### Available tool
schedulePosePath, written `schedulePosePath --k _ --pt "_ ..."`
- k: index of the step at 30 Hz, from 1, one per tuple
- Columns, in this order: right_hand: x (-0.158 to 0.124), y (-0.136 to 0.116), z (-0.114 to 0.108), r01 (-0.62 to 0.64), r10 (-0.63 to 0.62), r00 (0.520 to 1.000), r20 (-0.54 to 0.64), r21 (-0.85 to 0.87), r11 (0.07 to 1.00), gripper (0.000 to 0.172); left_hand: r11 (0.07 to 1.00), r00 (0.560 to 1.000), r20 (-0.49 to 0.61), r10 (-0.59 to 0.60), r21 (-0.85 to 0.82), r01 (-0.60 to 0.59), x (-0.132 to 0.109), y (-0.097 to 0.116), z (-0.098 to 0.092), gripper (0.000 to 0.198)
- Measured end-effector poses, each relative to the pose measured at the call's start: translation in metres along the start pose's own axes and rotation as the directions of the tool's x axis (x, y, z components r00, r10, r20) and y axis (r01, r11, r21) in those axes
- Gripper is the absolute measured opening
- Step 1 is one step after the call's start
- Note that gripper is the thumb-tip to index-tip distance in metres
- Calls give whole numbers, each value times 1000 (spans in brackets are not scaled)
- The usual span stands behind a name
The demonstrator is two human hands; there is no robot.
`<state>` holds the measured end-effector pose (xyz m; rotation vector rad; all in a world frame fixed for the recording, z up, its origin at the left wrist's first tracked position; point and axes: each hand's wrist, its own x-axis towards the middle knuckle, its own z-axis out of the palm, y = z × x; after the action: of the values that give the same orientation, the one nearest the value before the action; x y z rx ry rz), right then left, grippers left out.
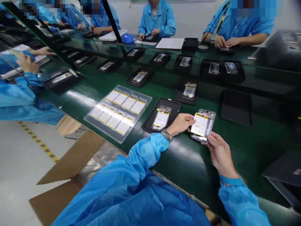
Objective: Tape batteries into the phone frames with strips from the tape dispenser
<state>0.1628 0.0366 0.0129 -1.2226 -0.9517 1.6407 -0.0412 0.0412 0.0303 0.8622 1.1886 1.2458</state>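
**Inspector:** What is being held at the near station, and how is it gripped?

**Recorder:** A phone frame (202,125), fitted with a white battery pack (198,125) edged in yellow tape, is held low over the green conveyor belt (185,160), right of centre. Its lower right edge is grasped firmly by the right hand (219,153). The left edge is touched by the fingertips of the left hand (180,124), but no clench can be confirmed there. Contact between frame and belt cannot be determined.

**Inspector:** What is located nearest?

**Recorder:** A black tray (161,114) is placed just left of the left hand, with a second phone frame (161,118) seated in it. Further left, a clear blister tray (117,111) is laid on the belt, with white battery packs (118,108) set out in two rows.

**Inspector:** And beyond?

**Recorder:** Further black trays (189,92) holding frames are ranged toward the far side of the belt. Co-workers (157,18) in blue smocks are seated along the far edge, their hands occupied at their own places. A cardboard flap (68,160) is seen at near left, below the belt.
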Motion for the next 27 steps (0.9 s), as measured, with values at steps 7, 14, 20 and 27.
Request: schedulePosePath --k 7,14,20,27 --pt "-7 6 5 0 -1 1000 23 52 999 50 998 1000 4 -28 52 27 -16 -8 -5 22" --pt "-8 5 6 -1 -9 994 113 84 996 43 997 998 -57 -39 59 42 -15 -6 -10 41" --pt "-12 4 9 -18 5 988 152 87 996 44 995 990 -144 1 94 12 -18 -6 -3 41" --pt "-14 10 9 -20 3 981 192 88 996 47 957 965 -227 128 283 -60 -25 -6 2 27"
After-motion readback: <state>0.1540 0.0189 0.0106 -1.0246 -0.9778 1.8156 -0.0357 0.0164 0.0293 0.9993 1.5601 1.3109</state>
